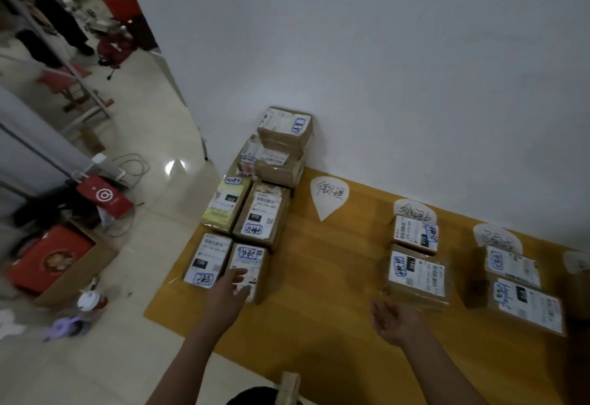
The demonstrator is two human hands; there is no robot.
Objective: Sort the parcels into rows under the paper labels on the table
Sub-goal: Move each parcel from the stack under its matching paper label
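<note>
Several brown parcels with white shipping labels crowd the left end of the yellow table (319, 292). My left hand (228, 292) reaches with straight fingers onto the nearest parcel (252, 261) of that pile. My right hand (394, 320) hovers palm-up, fingers relaxed and holding nothing, just in front of a parcel (416, 275). That parcel lies under another parcel (415, 237) below the second paper label (413, 209). The first paper label (329, 195) has no parcel beneath it. Two parcels (523, 286) lie below the third paper label (495, 237).
A white wall runs along the table's far edge. Left of the table on the tiled floor are a red box in a carton (51, 261), a red bag (105, 198), a cup (89, 302) and cables. A person stands far back left.
</note>
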